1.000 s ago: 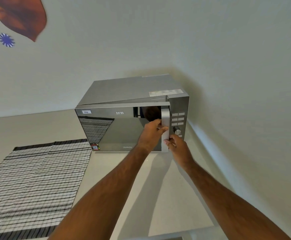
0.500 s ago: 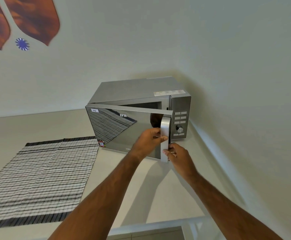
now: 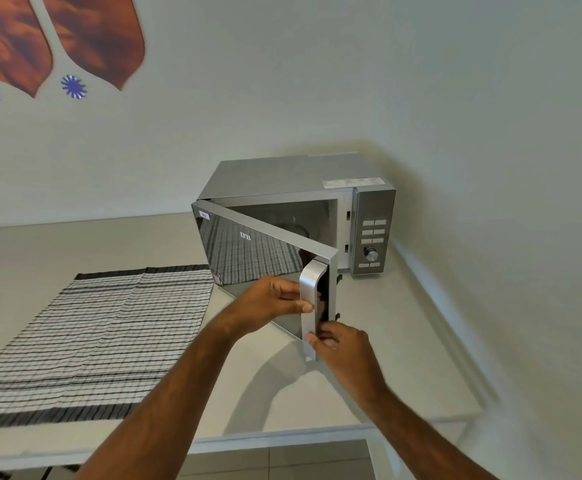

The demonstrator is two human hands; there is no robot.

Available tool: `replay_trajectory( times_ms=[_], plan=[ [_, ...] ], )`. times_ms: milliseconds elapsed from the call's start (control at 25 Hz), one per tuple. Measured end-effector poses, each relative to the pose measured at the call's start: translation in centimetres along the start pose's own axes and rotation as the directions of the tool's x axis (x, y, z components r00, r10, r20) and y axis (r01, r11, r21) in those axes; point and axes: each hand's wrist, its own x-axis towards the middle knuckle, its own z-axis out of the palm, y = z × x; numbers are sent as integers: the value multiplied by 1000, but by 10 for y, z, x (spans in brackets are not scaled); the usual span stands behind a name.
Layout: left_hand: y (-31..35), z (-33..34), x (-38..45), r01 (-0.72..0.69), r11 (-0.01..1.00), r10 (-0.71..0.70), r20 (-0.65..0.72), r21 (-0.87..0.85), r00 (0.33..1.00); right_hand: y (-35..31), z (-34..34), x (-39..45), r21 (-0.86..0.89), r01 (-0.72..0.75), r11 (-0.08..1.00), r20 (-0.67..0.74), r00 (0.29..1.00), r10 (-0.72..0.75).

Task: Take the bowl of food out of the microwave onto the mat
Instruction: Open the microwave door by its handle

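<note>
A silver microwave (image 3: 293, 174) stands on the counter in the corner. Its mirrored door (image 3: 248, 251) is swung partly open toward me. My left hand (image 3: 269, 303) grips the silver door handle (image 3: 308, 296) from the left, near its middle. My right hand (image 3: 341, 344) holds the lower end of the same handle from the right. Inside the dim cavity a rounded shape (image 3: 296, 230), perhaps the bowl, shows only faintly. A black-and-white striped mat (image 3: 88, 337) lies flat on the counter to the left of the microwave.
The control panel with buttons and a dial (image 3: 371, 252) is on the microwave's right side. Walls close in behind and to the right. The counter's front edge (image 3: 282, 441) runs below my arms, with tiled floor beyond. Red and blue wall decorations (image 3: 71, 46) are at upper left.
The door went from nearly closed to swung well open toward me, pulled by both hands on the handle. The cavity is now partly visible.
</note>
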Motion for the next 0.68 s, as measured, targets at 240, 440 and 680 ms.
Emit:
replay_trajectory(
  times_ms=[240,440,680],
  plan=[
    [-20,-23,-55,77,991,-80,-24,-106,997,-15,17,-37,62,87,994,109,990,-93],
    [-42,-49,-95,128,961,-124,31,-244,992,-23,19,-47,39,149,988,155,976,-153],
    [-60,-70,-143,139,842,-157,10,-521,988,-18,22,-48,44,148,988,180,972,-154]
  ],
)
